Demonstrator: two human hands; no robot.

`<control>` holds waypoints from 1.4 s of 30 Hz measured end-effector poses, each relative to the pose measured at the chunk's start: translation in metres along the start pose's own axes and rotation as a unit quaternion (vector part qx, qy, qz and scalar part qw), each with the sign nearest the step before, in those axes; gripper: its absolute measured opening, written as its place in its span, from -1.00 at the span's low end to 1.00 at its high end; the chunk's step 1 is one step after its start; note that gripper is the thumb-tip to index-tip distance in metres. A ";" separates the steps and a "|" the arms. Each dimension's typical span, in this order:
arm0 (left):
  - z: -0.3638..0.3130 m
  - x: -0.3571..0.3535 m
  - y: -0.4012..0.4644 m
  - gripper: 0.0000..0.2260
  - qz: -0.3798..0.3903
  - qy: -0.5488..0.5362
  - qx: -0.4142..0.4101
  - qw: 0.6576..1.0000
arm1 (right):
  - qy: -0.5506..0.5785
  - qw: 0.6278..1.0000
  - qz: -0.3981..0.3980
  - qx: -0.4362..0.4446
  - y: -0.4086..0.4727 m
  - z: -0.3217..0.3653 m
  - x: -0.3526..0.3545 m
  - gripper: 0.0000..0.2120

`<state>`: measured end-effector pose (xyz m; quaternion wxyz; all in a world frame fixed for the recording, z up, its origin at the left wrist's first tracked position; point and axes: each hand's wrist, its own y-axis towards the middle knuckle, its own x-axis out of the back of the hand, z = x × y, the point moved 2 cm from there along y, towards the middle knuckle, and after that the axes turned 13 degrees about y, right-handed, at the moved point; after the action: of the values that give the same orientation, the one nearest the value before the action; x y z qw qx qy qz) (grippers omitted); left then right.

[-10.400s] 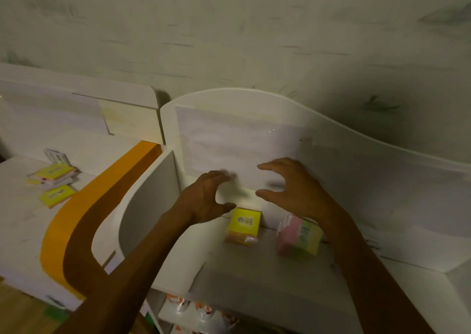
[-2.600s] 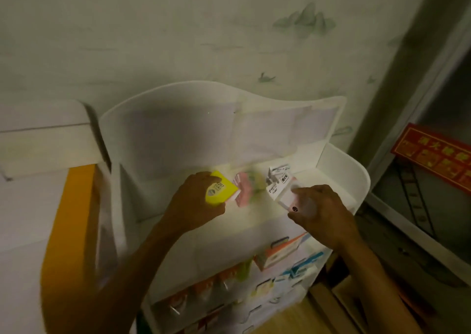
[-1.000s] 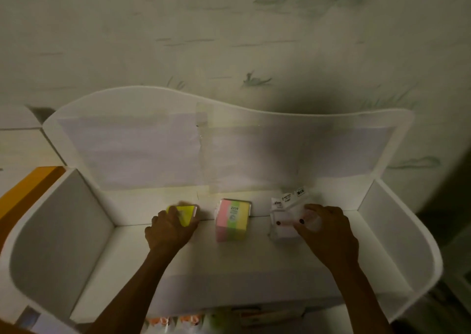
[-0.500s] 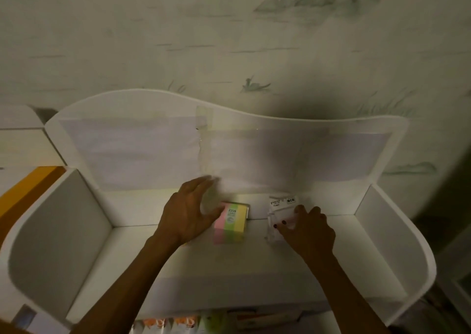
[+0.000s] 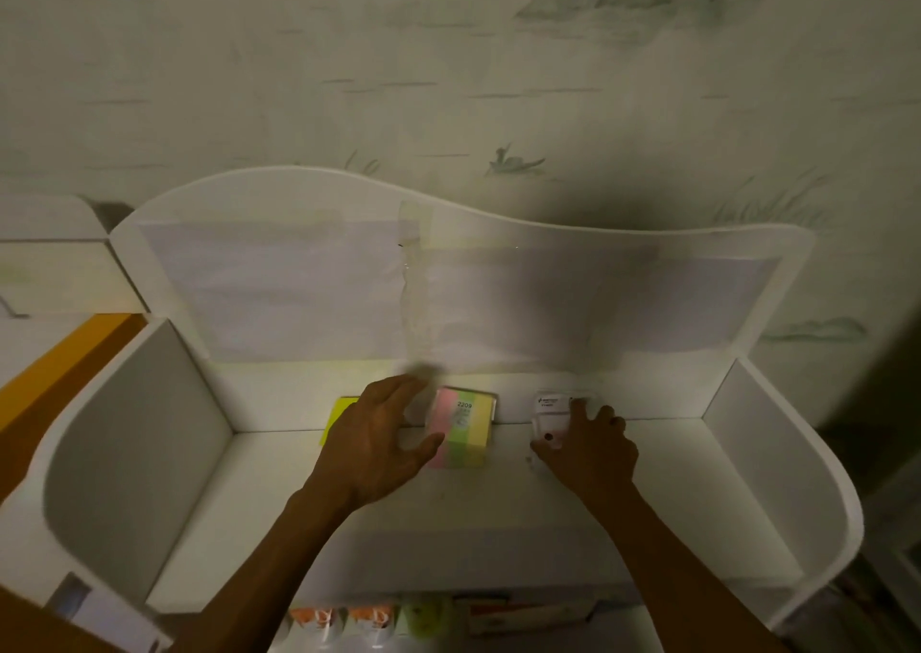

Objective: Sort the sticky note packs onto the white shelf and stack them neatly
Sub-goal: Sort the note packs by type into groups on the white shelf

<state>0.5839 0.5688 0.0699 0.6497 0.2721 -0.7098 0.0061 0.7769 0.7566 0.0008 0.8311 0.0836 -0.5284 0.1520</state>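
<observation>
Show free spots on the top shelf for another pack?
Bare floor of the white shelf between left side wall and yellow pack, and from the right hand to the right wall. Crowded mid-back: pastel pack, clear-wrapped pack.

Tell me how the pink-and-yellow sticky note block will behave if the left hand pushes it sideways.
The pink-and-yellow block looks squat and flat-based, so it should slide rather than tip or roll. Its glossy wrap suggests it may skid easily on the white shelf. It likely feels stiff and dense.

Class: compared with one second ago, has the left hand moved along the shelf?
Yes. The left hand has let go of the yellow pack and shifted right, toward the pink-green-yellow pack, which stays before the shelf's back panel.
</observation>
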 end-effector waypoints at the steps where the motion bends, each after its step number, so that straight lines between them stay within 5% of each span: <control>1: 0.001 0.000 -0.001 -0.36 0.004 0.003 0.002 1.000 | 0.003 1.000 0.008 -0.003 0.000 0.000 0.000 -0.10; 6: 0.001 0.003 -0.005 -0.35 0.011 0.000 0.007 1.000 | 0.029 0.999 0.000 -0.014 -0.006 0.002 0.018 -0.18; 11: 0.005 0.010 -0.014 -0.36 -0.007 -0.022 0.044 0.999 | 0.089 0.992 0.007 0.091 -0.015 0.011 0.052 -0.42; 15: 0.002 0.014 -0.026 -0.40 -0.027 -0.024 0.068 0.997 | 0.225 0.962 -0.008 0.153 -0.037 0.027 0.072 -0.46; 22: 0.001 0.044 -0.046 -0.45 -0.077 -0.009 0.107 0.991 | 0.290 0.929 0.005 0.230 -0.065 0.055 0.082 -0.53; 32: 0.057 0.095 -0.100 -0.46 -0.099 0.068 0.177 0.977 | 0.272 0.913 0.054 0.300 -0.102 0.125 0.054 -0.50; 42: 0.172 0.162 -0.179 -0.45 -0.149 0.061 0.186 0.969 | 0.266 0.894 0.091 0.349 -0.194 0.268 0.014 -0.47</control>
<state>0.4953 0.2926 0.1308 0.6229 0.4903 -0.6068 0.0577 0.6198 0.4962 0.1327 0.8405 0.2759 -0.2058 0.4185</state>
